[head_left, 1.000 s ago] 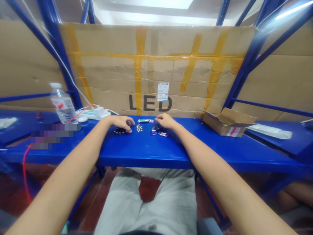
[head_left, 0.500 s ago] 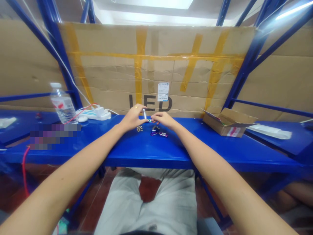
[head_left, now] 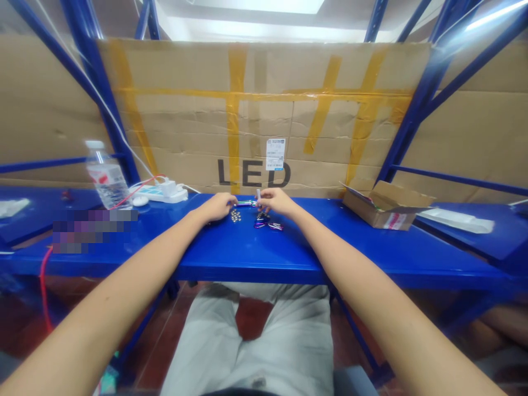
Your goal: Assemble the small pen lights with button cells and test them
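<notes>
Behind the small metal pieces (head_left: 235, 216), one carton (head_left: 185, 132) is reading "LED", its one label (head_left: 275, 154) showing print too tiny to read. Right of those pieces, my right grip (head_left: 275, 201) is pinching one pale cylinder (head_left: 258, 196). Left of them, my left grip (head_left: 220, 207) is curling; whether it's holding anything, I cannot tell.

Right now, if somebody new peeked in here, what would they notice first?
Probably the huge brown cardboard sheet standing behind the blue metal table, with yellow-brown tape and big black letters spelling LED. Then maybe the middle of the table's far side, where the right hand holds a slim pale tube nearly upright, with a little cluster of small gold-coloured pieces lying between the two hands.
</notes>
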A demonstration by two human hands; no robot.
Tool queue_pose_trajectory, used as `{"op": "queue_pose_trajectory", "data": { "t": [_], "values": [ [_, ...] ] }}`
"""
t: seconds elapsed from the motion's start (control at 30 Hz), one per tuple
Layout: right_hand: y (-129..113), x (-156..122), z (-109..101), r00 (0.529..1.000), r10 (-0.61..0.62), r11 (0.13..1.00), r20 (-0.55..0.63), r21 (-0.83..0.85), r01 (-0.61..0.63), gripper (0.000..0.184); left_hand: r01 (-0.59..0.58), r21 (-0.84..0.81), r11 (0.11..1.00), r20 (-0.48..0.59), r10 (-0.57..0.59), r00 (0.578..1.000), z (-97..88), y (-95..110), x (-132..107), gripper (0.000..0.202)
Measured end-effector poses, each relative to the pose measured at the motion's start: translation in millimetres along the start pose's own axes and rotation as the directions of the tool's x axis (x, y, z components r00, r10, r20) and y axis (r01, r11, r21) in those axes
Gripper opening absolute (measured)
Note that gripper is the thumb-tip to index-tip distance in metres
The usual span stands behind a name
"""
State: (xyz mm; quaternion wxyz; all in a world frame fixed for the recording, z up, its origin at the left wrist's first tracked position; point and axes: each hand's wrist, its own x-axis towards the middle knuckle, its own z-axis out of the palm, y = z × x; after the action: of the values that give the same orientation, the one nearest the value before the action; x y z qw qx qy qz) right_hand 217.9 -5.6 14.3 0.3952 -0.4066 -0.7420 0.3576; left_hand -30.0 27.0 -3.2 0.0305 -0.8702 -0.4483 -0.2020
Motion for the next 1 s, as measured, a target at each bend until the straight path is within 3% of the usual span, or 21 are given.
{"op": "queue_pose_trajectory", "data": {
  "t": [0.2, 0.57, 0.77, 1.0],
  "values": [
    [3.4, 1.4, 2.8, 0.999, -0.004, 0.999, 0.038, -0.036, 0.006, 0.009, -0.083, 0.011, 0.996, 0.087, 0.082, 0.993, 12.8, -9.8, 5.0, 0.033],
    [6.4, 1.6, 5.3, 0.983, -0.123, 0.992, 0.136, -0.017, 0.127, 0.013, 0.054, 0.01, 0.999, 0.132, -0.055, 0.99, 2.7, -20.4, 3.0, 0.032],
    [6.6, 1.6, 14.1, 0.958, -0.157, 0.987, 0.24, 0.005, 0.16, 0.014, 0.065, 0.032, 0.997, 0.134, -0.069, 0.989, 2.0, -15.7, 1.1, 0.034],
    [2.2, -3.9, 15.9, 0.945, -0.142, 0.97, 0.296, -0.148, 0.192, 0.015, 0.085, 0.036, 0.996, 0.162, -0.09, 0.983, 3.5, -12.1, 2.8, 0.023]
  ]
}}
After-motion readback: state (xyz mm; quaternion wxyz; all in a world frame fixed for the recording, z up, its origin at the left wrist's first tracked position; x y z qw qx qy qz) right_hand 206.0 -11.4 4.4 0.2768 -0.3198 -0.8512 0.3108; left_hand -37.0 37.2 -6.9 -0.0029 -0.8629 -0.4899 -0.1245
